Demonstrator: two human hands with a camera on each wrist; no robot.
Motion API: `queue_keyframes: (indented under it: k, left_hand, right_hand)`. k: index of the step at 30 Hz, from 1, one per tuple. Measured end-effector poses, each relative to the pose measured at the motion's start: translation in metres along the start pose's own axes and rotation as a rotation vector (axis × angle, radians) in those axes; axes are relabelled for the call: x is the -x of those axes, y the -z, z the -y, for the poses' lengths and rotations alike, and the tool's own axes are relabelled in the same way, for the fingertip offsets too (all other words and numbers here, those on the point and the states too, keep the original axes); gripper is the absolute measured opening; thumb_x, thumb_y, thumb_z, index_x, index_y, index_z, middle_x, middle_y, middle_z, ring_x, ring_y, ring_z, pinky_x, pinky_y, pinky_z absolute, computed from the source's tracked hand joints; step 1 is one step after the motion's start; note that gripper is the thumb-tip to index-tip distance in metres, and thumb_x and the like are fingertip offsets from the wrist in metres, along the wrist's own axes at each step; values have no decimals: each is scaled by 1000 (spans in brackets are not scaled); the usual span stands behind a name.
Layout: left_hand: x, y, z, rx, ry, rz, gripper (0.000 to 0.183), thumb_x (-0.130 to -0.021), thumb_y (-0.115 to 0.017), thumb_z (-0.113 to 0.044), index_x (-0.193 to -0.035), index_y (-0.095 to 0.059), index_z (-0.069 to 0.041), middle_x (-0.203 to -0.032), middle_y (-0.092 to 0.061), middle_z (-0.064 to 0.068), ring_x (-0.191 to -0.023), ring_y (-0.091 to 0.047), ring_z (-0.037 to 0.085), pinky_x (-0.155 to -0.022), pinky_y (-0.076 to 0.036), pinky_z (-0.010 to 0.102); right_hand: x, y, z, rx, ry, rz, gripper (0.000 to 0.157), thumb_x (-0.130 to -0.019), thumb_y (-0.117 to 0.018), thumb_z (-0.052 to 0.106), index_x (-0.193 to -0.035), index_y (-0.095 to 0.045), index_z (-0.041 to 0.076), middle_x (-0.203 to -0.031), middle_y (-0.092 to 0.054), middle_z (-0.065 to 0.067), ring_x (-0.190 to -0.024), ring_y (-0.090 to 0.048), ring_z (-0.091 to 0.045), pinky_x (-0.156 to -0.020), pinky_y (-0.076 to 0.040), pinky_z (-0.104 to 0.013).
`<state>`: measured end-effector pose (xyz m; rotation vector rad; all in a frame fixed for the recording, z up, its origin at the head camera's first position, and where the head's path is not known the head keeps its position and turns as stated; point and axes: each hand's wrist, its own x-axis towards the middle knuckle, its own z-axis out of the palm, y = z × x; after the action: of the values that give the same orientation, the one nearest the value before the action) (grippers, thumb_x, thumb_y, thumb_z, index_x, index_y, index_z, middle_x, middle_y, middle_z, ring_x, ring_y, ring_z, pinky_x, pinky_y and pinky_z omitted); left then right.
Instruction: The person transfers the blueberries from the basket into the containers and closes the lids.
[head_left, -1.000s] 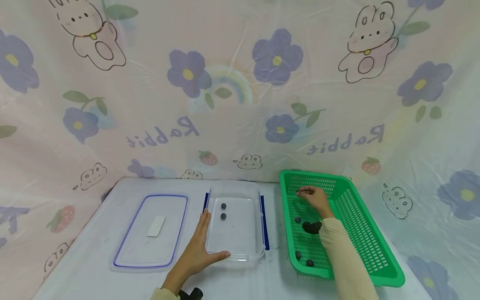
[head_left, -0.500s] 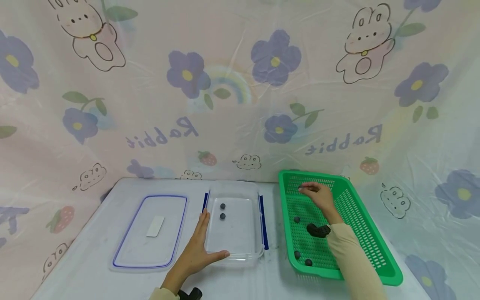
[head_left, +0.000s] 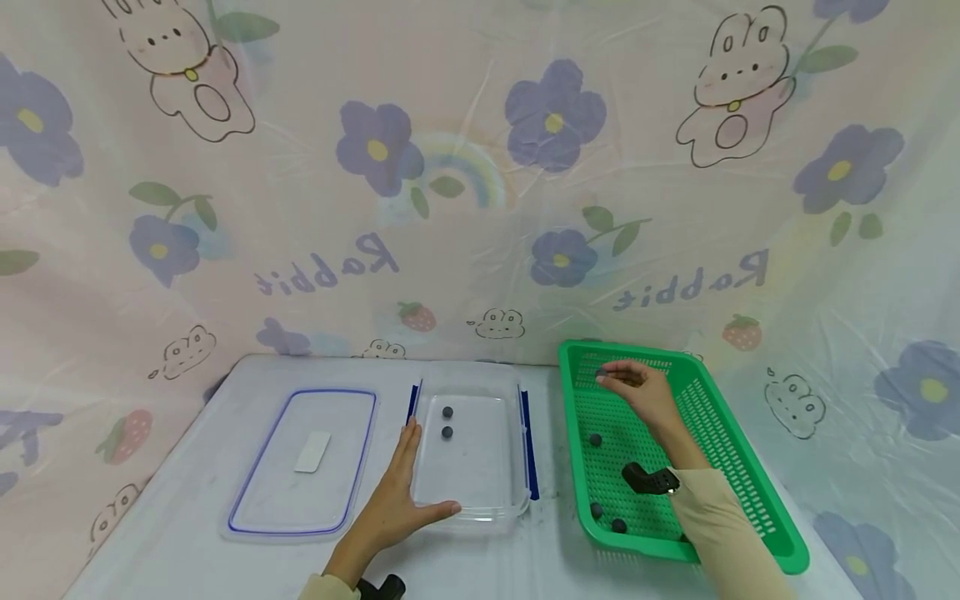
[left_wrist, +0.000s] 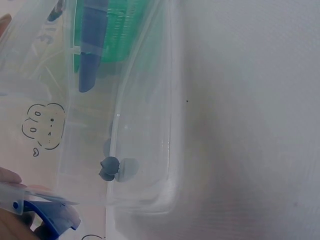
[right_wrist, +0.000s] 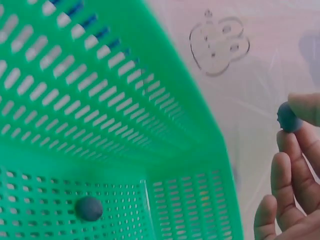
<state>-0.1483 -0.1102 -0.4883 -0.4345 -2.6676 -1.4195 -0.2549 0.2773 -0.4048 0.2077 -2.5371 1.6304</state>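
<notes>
A blueberry (right_wrist: 287,118) is pinched between the thumb and fingertips of my right hand (head_left: 647,400), up near the far left corner of the green basket (head_left: 567,417). Several more blueberries lie on the basket floor, one blueberry (right_wrist: 89,208) showing plainly in the right wrist view. My left hand (head_left: 392,510) rests with fingers spread along the left side of a clear plastic box (head_left: 474,487), its thumb at the near edge. Inside that box sit two blueberries (head_left: 447,422). In the left wrist view, fingers show beside a blue latch (left_wrist: 55,217).
To the left, a clear lid (head_left: 262,504) with a blue seal lies flat, a white rectangle (head_left: 312,452) on it. Another blue latch (head_left: 530,446) hangs off the box's right side, facing the basket. Behind the table (head_left: 180,500) rises a printed curtain (head_left: 465,250).
My right hand has lifted slightly with the blueberry, and its forearm has swung to the right, uncovering another berry near the basket's front. My left hand has stayed still.
</notes>
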Motion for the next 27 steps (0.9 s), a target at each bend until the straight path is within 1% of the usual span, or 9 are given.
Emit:
queue_keyframes:
  k: [5,9,13,15,19,22,26,27]
  left_hand:
    - [0,0,-1,2,4,3,122,-70,-86,-45,-157,-7,-9,-162,1,6,-145,-5,33,-108,-22,62]
    - [0,0,-1,-1,4,1,122,-70,-86,-45,-157,-8,-9,-162,1,7,-145,-6,33,-107,-22,63]
    - [-1,0,-2,-1,3,-2,123,-69,-86,-44,-157,-8,-9,-162,0,8,-145,-5,34,-107,-21,63]
    - [-1,0,-1,0,6,1,123,-69,-86,-44,-157,-7,-9,-162,0,8,-145,-5,34,-107,-21,63]
    - [-1,0,-1,6,10,1,123,-69,-86,-44,-157,-7,-10,-162,0,7,-145,-6,34,-107,-22,63]
    - [0,0,-1,7,11,-1,123,-69,-86,-45,-157,-7,-11,-162,0,7,-145,-6,34,-107,-21,63]
    - [-1,0,0,2,1,-3,123,-69,-86,-45,-157,-7,-12,-162,1,6,-145,-5,33,-107,-22,62]
    - [-1,0,0,3,0,-5,123,-69,-86,-45,-157,-7,-12,-162,1,6,-145,-5,33,-107,-22,62]
  right_hand:
    - [9,-3,12,-24,40,27,42,-91,-70,28,-121,-62,0,-109,-62,-9,-97,-60,-12,-83,-50,-23]
    - [14,-9,25,-46,103,46,40,-92,-70,24,-121,-61,-2,-111,-62,-11,-99,-59,-14,-84,-50,-27]
    - [15,-22,37,-92,157,73,34,-91,-71,18,-118,-63,-2,-109,-63,-12,-97,-59,-17,-82,-52,-32]
    - [16,-29,43,-101,167,89,32,-90,-71,17,-116,-65,-1,-106,-64,-11,-96,-60,-18,-80,-52,-32]
    - [18,-44,55,-100,169,121,29,-89,-73,16,-112,-66,0,-102,-64,-12,-92,-61,-22,-79,-52,-39]
    - [19,-54,63,-94,166,145,27,-88,-73,16,-111,-67,1,-101,-65,-12,-91,-61,-23,-78,-53,-41]
    - [18,-64,68,-78,171,173,27,-88,-74,17,-110,-68,3,-101,-67,-11,-91,-61,-23,-77,-53,-34]
    - [17,-66,69,-79,174,180,27,-88,-74,17,-110,-68,3,-101,-67,-11,-92,-61,-23,-78,-53,-35]
